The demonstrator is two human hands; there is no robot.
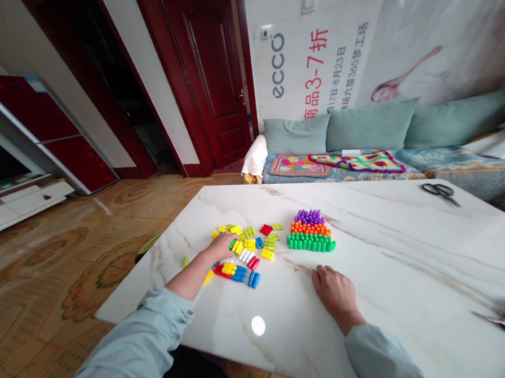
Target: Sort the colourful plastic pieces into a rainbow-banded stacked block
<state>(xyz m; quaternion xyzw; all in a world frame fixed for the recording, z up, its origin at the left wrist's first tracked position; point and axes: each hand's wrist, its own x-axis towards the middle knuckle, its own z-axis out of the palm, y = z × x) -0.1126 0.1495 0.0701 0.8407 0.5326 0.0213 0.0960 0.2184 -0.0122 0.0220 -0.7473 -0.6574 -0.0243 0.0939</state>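
Cannot tell grip of left hand (223,246), at loose pieces (249,244), or right hand (336,290), curled on counter (386,230), probably for support. Noted colour-banded block (311,230) alongside, likely grouping like colours.

We recorded one marbled white table (402,236), black-handled scissors (442,193) lying near its far right corner. Behind it we listed a blue patterned sofa (432,160), three grey-green cushions (370,127) and multicoloured crocheted mats (300,166); above, a lettered banner (336,52). Leftward, we entered a dark red door (214,68), red refrigerator (32,110) and low white cabinet (27,202).
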